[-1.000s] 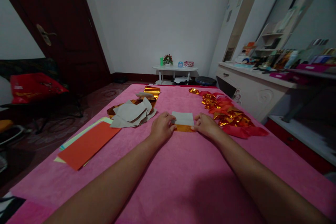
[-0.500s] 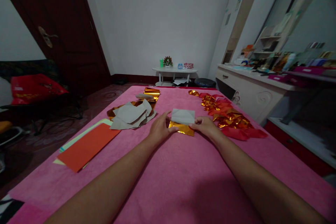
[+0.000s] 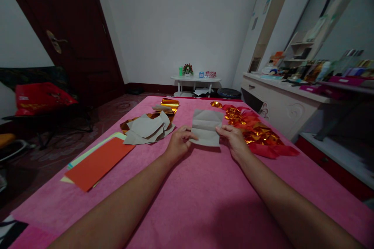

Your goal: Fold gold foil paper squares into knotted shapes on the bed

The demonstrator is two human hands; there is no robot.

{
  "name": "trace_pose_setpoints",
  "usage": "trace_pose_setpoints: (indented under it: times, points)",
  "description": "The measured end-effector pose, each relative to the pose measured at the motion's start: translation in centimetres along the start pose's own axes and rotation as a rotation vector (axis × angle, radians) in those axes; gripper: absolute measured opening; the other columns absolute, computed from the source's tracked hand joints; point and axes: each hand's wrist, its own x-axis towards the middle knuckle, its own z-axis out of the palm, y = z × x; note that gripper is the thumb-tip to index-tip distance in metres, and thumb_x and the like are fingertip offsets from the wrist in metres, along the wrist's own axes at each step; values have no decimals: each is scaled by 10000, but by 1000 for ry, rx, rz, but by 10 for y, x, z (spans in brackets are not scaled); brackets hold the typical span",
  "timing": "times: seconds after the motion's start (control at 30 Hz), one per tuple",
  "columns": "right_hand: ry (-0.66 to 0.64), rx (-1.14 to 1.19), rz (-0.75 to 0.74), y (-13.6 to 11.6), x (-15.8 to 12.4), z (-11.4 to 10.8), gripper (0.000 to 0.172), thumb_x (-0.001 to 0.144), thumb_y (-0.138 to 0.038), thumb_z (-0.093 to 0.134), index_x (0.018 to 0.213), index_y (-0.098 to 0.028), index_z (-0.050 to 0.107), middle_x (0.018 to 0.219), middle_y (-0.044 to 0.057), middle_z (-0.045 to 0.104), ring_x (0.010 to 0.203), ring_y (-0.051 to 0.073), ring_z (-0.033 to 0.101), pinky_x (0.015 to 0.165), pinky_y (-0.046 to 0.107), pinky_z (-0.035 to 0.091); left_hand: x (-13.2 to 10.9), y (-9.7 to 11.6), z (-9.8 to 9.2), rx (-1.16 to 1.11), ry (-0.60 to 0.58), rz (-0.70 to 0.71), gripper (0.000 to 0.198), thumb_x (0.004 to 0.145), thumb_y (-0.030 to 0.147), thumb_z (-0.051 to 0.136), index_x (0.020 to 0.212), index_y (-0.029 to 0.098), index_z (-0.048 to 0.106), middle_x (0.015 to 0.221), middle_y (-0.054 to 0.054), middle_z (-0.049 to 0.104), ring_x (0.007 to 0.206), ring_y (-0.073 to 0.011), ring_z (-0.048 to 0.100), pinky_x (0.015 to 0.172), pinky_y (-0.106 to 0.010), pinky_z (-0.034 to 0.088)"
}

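A creased sheet of foil paper (image 3: 206, 127) is spread flat between my hands, its dull grey side facing up. My left hand (image 3: 180, 140) pinches its left edge near the lower corner. On the opposite edge, my right hand (image 3: 232, 137) grips the sheet between thumb and fingers. Fold lines cross the paper from side to side. Its gold side, seen earlier, is hidden from view. The sheet is just above or on the pink cloth (image 3: 187, 186); I cannot tell which.
Left of my hands lie loose grey paper pieces (image 3: 146, 129) over gold foil, with a gold foil roll (image 3: 170, 104) behind. Nearer are orange paper (image 3: 99, 161) and pale sheets. Crumpled gold and red foil (image 3: 257, 131) lies at right. A small white table (image 3: 195, 79) stands beyond.
The foil paper was folded with a gold strip showing at its near edge. Now it is unfolded into a larger grey sheet, and both hands have shifted along its sides.
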Motion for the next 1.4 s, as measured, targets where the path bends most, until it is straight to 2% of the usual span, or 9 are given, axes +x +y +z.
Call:
trace_pose_setpoints:
  times: [0.1,0.23,0.5,0.8,1.0,1.17,1.23,1.33,1.4]
  points:
    - [30,45,45,-1,1,0,281,584,-411,768,619,-182,609,626,-9,601,538,121,520,539,257,423,-1,3,-1,0,6,59,106,714,113,653,691,199,711,1005,-51,597,956,-183,577,787,-295,490]
    - [36,68,64,-2,0,0,282,591,-397,767,618,-179,590,638,-7,595,540,116,513,533,252,419,-2,5,-1,15,-9,101,101,710,113,663,691,201,709,1022,-52,588,962,-178,576,799,-291,489]
    - [38,120,76,-4,-2,2,274,577,-365,779,582,-182,576,573,-29,567,508,106,499,515,244,399,-1,6,0,57,17,46,111,697,151,683,789,203,715,974,-45,605,929,-167,573,793,-285,479]
    - [-54,56,67,-2,-5,4,295,614,-381,756,586,-171,551,569,-31,542,498,84,479,493,210,388,6,4,-5,-147,122,-122,171,756,303,651,821,155,709,905,-65,667,844,-165,598,728,-278,486]
    - [-79,-32,206,-8,-5,5,308,654,-457,715,677,-171,603,550,-14,566,465,90,487,445,203,379,5,3,-9,-316,32,-227,217,768,329,593,747,119,646,705,-32,630,633,-120,555,618,-245,450]
    - [-197,-41,164,-11,0,-4,289,664,-422,721,729,-152,640,596,0,598,478,91,495,440,208,363,0,10,-11,-294,-188,-226,253,770,300,526,587,127,553,556,-1,530,523,-91,478,535,-217,387]
    - [-259,-85,162,-13,1,-9,265,639,-370,749,705,-137,639,531,-22,553,430,66,445,411,191,320,-1,11,-10,-283,-216,-236,340,799,335,490,523,136,501,535,-1,501,513,-89,458,527,-216,376]
    - [-332,-140,188,-15,1,-12,252,649,-337,744,636,-122,614,442,-46,480,374,40,389,368,166,273,1,7,-10,-253,-155,-255,428,838,393,449,490,145,465,521,3,467,516,-94,446,531,-219,380]
    - [-296,-128,208,-17,1,-9,222,671,-302,726,629,-123,602,427,-37,499,353,42,407,351,154,298,4,6,-12,-195,-22,-218,421,860,405,432,551,139,537,618,-24,545,623,-126,523,618,-245,432]
